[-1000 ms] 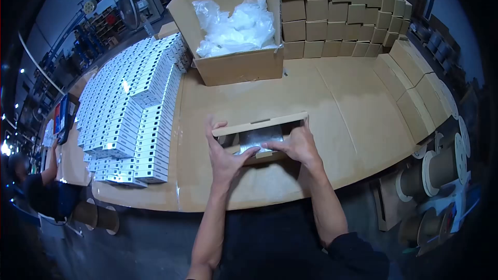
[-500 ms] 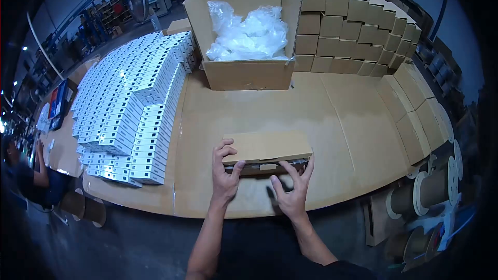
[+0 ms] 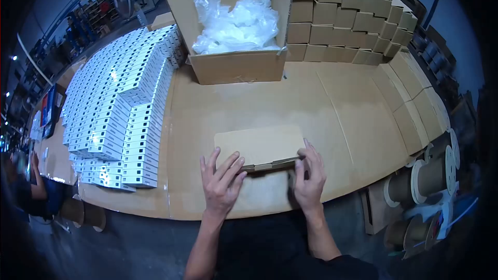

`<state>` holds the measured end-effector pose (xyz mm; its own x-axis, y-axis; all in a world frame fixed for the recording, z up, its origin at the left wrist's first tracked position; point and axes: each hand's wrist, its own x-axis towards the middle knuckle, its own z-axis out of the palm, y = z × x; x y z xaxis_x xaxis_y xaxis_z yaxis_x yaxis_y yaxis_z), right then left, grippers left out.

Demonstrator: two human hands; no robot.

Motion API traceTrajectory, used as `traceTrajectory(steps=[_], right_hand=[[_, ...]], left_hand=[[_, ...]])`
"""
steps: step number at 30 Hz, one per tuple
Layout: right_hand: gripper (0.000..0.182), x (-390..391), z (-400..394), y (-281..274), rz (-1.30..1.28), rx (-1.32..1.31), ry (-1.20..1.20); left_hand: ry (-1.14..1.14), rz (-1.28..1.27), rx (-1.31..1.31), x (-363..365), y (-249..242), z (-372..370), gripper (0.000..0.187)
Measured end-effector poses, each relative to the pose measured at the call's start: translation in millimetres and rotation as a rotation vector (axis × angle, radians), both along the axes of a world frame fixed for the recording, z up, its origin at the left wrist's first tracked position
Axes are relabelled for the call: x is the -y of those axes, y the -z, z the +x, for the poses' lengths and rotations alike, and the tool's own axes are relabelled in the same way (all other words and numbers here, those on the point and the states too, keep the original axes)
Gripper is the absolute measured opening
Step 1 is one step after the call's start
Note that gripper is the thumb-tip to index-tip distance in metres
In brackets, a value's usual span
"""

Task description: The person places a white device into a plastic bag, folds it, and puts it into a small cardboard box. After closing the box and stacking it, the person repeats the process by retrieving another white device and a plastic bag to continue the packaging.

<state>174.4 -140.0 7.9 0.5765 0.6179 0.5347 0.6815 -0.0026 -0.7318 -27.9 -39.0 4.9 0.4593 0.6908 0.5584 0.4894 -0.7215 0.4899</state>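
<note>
A flat brown cardboard box (image 3: pixel 259 146) lies near the front edge of the cardboard-covered table (image 3: pixel 249 106), its lid down and its front flap along the near edge. My left hand (image 3: pixel 220 184) rests at the box's front left corner, fingers spread over the lid and front edge. At the right end, my right hand (image 3: pixel 310 176) has its fingers bent around the corner, the thumb near the front side. Its fingers grip the box's end. What is inside the box is hidden.
Stacked white labelled boxes (image 3: pixel 104 103) cover the table's left side. A large open carton (image 3: pixel 238 67) holds clear plastic bags (image 3: pixel 238 23) at the back. Brown boxes (image 3: pixel 332 33) are piled back right, more along the right edge. Spools (image 3: pixel 404 189) stand lower right; a person (image 3: pixel 36 181) is far left.
The box's lid has come down over its front, closing the gap. My left hand has spread its fingers on the front edge; my right hand has shifted to the right end. The view has shifted slightly.
</note>
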Motion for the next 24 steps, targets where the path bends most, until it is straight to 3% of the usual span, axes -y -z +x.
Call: traceTrajectory(steps=[3, 6, 9, 13, 17, 24], right_hand=[[0.016, 4.9, 21.5, -2.1, -0.004, 0.059, -0.062], [0.014, 10.1, 29.9, -13.6, -0.170, -0.048, -0.136], [0.019, 2.2, 33.0, -28.2, -0.059, 0.376, -0.221], [0.025, -8.1, 20.8, -8.8, -0.102, 0.318, -0.427], [0.017, -12.6, 7.6, 22.3, 0.044, 0.178, -0.374], [0.011, -15.3, -20.7, 21.1, 0.014, 0.100, -0.150]], left_hand=[[0.003, 0.028, 0.019, 5.9, 7.4, 10.3, 0.031], [-0.034, 0.035, 0.040, 8.6, 9.8, 15.3, 0.029], [-0.091, 0.084, -0.020, 8.9, 6.2, 17.6, 0.030], [-0.075, 0.124, -0.034, 14.2, 7.2, 16.5, 0.029], [-0.104, 0.088, 0.033, 27.4, 5.9, 19.2, 0.023], [-0.215, -0.058, 0.197, 30.1, 1.6, 35.7, 0.015]])
